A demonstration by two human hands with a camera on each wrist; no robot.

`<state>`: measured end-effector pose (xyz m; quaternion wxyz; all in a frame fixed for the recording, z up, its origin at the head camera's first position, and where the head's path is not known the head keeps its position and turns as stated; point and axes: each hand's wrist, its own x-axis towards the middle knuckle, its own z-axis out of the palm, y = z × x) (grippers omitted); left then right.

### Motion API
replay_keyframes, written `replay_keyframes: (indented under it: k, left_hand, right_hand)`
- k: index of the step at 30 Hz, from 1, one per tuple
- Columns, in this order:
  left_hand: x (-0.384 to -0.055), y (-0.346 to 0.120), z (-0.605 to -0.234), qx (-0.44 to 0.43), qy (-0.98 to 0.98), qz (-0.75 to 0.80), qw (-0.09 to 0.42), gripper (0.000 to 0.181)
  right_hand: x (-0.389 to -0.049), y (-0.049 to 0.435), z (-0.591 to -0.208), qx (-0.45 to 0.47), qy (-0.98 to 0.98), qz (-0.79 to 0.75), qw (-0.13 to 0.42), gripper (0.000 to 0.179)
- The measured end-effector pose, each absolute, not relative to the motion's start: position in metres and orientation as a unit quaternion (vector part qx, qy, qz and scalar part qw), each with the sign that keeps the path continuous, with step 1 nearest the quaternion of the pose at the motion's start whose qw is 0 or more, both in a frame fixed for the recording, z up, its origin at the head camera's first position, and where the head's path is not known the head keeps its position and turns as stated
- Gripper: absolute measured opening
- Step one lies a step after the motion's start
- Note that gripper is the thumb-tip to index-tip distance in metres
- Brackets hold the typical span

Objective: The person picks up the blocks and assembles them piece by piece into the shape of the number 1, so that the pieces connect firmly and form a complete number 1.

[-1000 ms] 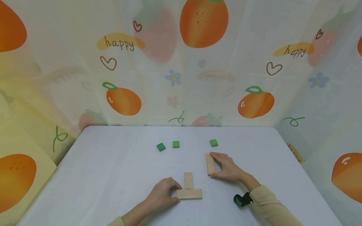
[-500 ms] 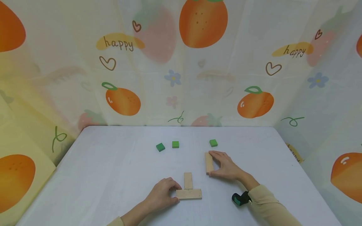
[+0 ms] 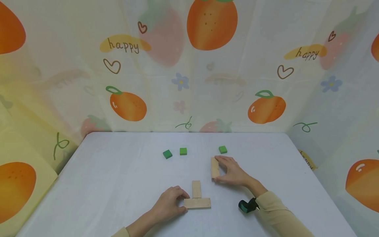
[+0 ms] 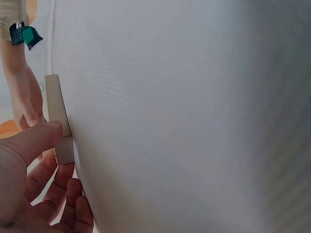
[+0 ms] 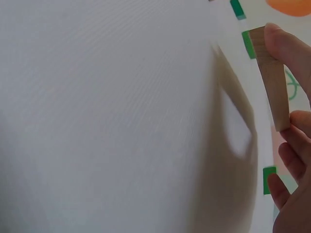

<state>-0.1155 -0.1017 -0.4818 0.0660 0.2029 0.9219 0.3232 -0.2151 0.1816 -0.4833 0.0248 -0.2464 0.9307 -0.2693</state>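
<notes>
Near the table's front, a wooden block (image 3: 197,203) lies crosswise, and a second wooden block (image 3: 196,189) extends away from the middle of its far side, making an upside-down T. My left hand (image 3: 170,204) pinches the left end of the crosswise block between thumb and fingers; the left wrist view shows the thumb (image 4: 48,133) on its near face. Farther back and to the right, my right hand (image 3: 234,171) holds a third wooden block (image 3: 215,168) by its two ends. In the right wrist view this wooden block (image 5: 273,80) is raised, with its shadow on the table.
A dark green block (image 3: 167,154) and a light green block (image 3: 183,151) lie at the back of the white table (image 3: 118,171). Another green block (image 3: 223,149) sits just beyond my right hand. A black wrist camera (image 3: 248,205) hangs at the right sleeve. Fruit-printed cloth surrounds the table.
My right hand has moved left and slightly away from me, carrying its wooden block. My left hand keeps its grip on the crosswise block, which stays in place.
</notes>
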Motion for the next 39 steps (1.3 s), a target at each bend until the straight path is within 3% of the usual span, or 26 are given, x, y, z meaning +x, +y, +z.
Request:
replay_keyframes:
  k: [6,39]
  left_hand:
    - [-0.115,-0.101,-0.481,0.204,0.923,0.32,0.064,0.028]
    - [-0.117,-0.102,-0.481,0.212,0.922,0.316,0.068,0.028]
  right_hand:
    - [-0.219,0.174,-0.482,-0.262,0.926,-0.272,0.008,0.087]
    - [-0.227,0.134,-0.479,-0.276,0.921,-0.274,0.034,0.087]
